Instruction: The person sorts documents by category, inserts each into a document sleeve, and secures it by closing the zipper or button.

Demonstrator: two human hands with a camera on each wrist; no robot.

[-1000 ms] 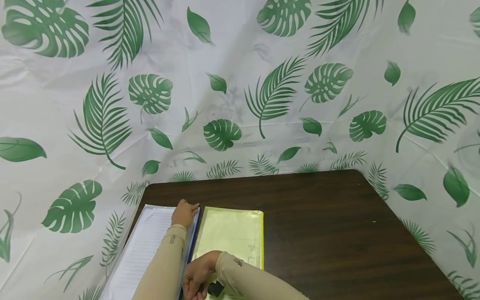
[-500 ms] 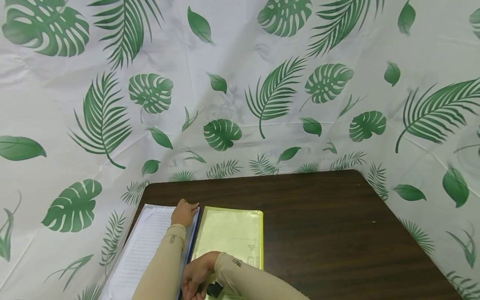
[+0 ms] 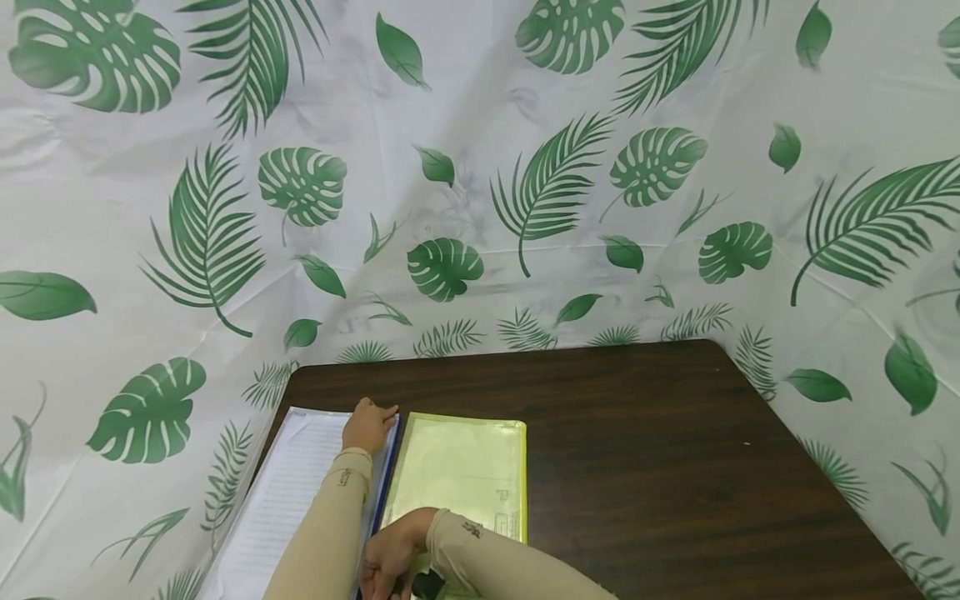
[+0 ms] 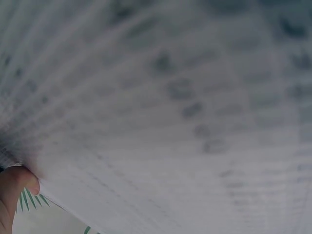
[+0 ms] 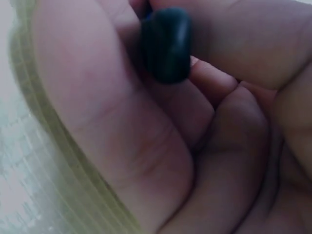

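Printed pages [image 3: 288, 492], a white stack lying on a blue-edged folder [image 3: 384, 483], occupy the near left part of the dark wooden surface [image 3: 637, 450]; the stack's long axis runs from the person toward the far edge, leaning slightly right. Left hand [image 3: 369, 427] rests at the stack's far right corner, fingers [image 3: 387, 411] curled over the paper's edge; the left wrist view shows a blurred sheet of text close to the lens with a fingertip [image 4: 17, 181] at its lower left margin, pressed against the paper. Yellow plastic sleeve [image 3: 461, 467] lies just beside the stack on its right, parallel to it, touching or nearly touching the folder's blue edge; its far short edge points toward the backdrop. Right hand [image 3: 390, 558] sits at the sleeve's near left corner, at the bottom of the head view. Fingers here are clenched around a small black rounded object [image 5: 166, 43], pinched between fingertips above the palm in the right wrist view; the object's identity cannot be told. The sleeve's greenish-yellow rim [image 5: 63, 146] passes beneath the palm. Both forearms, in tan sleeves, cover the near ends of stack and sleeve. White cloth printed with green leaves [image 3: 525, 192] hangs behind and around the surface.
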